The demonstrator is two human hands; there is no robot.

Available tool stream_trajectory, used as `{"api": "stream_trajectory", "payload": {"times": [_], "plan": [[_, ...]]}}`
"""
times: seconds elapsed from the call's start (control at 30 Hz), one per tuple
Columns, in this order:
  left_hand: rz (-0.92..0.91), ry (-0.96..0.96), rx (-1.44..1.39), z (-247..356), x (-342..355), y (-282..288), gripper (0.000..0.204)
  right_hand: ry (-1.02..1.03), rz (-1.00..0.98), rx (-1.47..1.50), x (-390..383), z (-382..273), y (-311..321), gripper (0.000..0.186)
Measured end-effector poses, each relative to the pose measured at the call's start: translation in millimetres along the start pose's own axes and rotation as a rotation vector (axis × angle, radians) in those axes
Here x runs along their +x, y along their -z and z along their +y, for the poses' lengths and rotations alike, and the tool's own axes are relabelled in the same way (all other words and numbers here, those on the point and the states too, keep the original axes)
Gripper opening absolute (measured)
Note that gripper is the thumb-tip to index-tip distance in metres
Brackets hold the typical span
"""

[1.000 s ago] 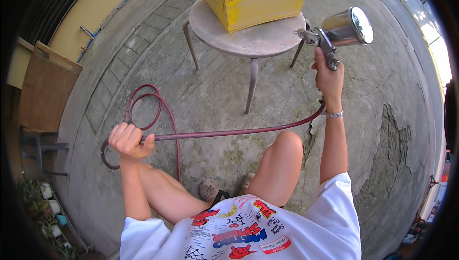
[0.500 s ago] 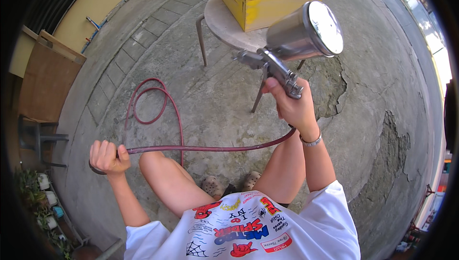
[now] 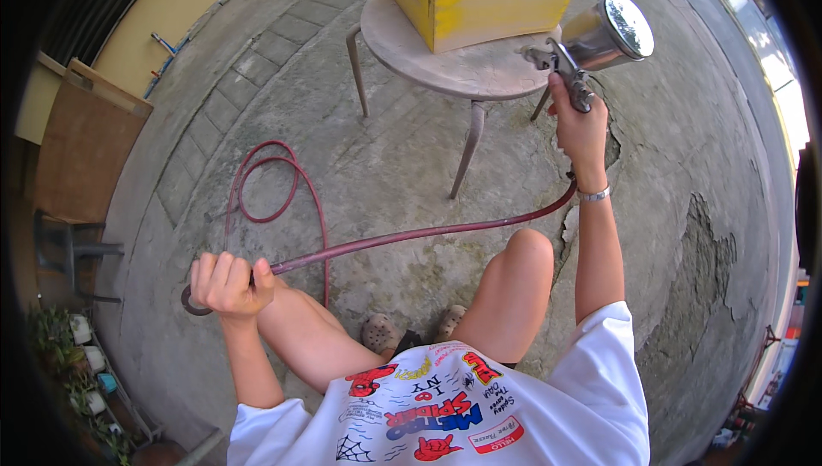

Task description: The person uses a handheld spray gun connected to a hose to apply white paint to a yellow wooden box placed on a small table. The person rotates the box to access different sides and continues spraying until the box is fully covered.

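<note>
With the hose (image 3: 411, 236) clenched in the left hand (image 3: 231, 286), the spray gun (image 3: 591, 40) grasped by the right hand (image 3: 584, 130) has been extended upper right, nearer the yellow box (image 3: 497, 14).

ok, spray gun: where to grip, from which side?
I'd take the spray gun by its handle, from the near side, where the right hand wraps it: that end points toward the wearer, while the bulky cup sits beyond.

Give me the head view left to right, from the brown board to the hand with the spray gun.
Brown board → left hand → left clog → right clog → right hand holding the metal spray gun.
</note>
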State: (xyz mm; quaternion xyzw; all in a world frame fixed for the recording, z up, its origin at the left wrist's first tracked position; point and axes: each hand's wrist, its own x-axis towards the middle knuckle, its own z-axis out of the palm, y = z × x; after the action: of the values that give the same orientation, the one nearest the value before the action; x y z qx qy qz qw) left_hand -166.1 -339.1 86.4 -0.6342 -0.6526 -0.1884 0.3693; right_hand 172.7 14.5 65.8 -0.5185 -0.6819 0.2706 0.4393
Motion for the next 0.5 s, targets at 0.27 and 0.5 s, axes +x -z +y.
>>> {"api": "stream_trajectory", "payload": {"times": [0.27, 0.5], "plan": [[0.012, -0.083, -0.137, 34, 21, -15, 0.056, -0.037, 0.17, -0.167, 60, 54, 34, 0.056], [-0.027, -0.09, -0.18, 45, 23, -19, 0.055, -0.072, 0.41, -0.121, 76, 65, 48, 0.057]]}}
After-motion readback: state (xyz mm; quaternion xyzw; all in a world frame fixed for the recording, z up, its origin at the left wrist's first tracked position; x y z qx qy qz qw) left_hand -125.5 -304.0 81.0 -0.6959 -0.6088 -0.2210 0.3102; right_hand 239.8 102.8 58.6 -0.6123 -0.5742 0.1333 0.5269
